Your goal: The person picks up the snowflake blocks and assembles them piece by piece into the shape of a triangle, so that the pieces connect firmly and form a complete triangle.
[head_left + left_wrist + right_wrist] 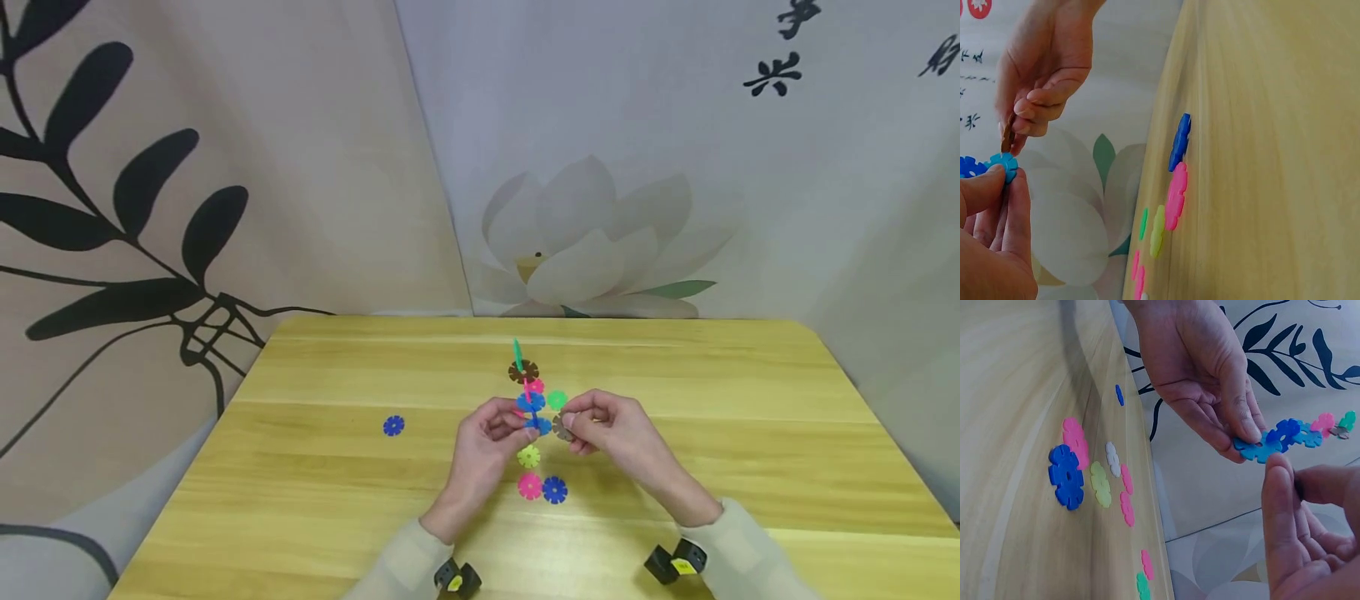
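Observation:
A chain of slotted plastic snowflake discs is held up over the table. My left hand pinches the light blue disc at its near end between thumb and fingers. From there run a dark blue disc, another light blue disc, a pink disc, a brown disc and a green disc. Between thumb and fingertips, my right hand pinches a separate brown disc, its edge right at the rim of the near light blue disc.
Below the hands lie loose yellow, pink and dark blue discs. A green disc lies beyond them, and a blue one off to the left. The right wrist view also has a white disc and several pink ones.

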A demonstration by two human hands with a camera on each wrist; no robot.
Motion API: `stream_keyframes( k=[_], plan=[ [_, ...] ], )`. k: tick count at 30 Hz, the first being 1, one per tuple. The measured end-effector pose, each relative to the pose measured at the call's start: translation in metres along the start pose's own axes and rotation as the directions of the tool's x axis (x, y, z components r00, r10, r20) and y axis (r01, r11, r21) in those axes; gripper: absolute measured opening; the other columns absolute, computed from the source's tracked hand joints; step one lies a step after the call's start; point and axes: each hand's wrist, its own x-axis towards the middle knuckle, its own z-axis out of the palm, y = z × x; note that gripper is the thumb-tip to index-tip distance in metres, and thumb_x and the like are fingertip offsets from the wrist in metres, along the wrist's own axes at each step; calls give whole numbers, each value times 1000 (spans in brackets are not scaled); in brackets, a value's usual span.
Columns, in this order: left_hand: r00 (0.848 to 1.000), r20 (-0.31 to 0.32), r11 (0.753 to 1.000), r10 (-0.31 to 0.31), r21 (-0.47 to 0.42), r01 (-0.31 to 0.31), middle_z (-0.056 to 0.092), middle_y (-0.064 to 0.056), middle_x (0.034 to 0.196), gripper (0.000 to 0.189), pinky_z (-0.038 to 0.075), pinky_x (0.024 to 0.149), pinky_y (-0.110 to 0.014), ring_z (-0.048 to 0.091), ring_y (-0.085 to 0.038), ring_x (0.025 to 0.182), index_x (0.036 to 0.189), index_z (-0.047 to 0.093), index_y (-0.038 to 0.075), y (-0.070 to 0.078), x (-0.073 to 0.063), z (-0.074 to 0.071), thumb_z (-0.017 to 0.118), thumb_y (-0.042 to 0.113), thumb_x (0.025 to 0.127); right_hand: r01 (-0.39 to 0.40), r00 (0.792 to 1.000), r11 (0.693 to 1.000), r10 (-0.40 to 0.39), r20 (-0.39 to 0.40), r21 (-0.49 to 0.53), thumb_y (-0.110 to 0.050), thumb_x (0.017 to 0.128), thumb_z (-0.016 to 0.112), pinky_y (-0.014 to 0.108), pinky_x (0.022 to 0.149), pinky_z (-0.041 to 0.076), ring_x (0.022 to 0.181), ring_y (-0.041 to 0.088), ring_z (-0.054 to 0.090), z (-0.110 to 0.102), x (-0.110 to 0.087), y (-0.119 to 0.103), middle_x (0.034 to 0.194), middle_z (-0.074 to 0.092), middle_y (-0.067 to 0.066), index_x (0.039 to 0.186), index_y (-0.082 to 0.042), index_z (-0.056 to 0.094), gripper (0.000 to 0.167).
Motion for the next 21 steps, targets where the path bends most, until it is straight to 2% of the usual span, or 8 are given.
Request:
stream_keyframes(
  k=[6, 11, 16, 21],
  plan=[
    [1000, 16, 999, 26, 32, -26, 71, -17, 96, 31, 60, 83, -28, 70, -17, 87, 115, 65, -3, -1, -2, 0, 76, -7, 87, 14, 1000, 1000, -14, 17, 5, -11, 100, 67, 36, 71, 63, 75, 22, 70, 4, 0, 2, 91, 73, 14, 112, 8, 65, 23],
    [994, 29, 992, 102, 67, -104, 71, -19, 94, 32, 61, 84, -30, 72, -15, 86, 116, 66, -3, -5, -2, -1, 75, -9, 86, 19, 1000, 1000, -19, 21, -5, -10, 99, 68, 34, 70, 63, 75, 23, 71, 6, 2, 4, 94, 74, 21, 111, 9, 67, 22],
    [985, 0, 979, 173, 113, -172, 71, -20, 93, 32, 62, 81, -29, 72, -16, 83, 115, 67, -5, -8, -2, 0, 76, -11, 84, 10, 999, 1000, -11, 30, 25, -8, 100, 67, 32, 70, 63, 75, 21, 71, 10, 6, 4, 93, 73, 21, 112, 11, 66, 23],
    [987, -17, 978, 161, 137, -158, 71, -21, 93, 34, 62, 80, -28, 73, -19, 83, 117, 68, -5, -7, 0, 0, 75, -10, 85, -1, 999, 998, -2, 33, 67, -5, 99, 66, 30, 71, 62, 76, 19, 70, 14, 9, 4, 92, 72, 21, 112, 13, 64, 22]
  ],
)
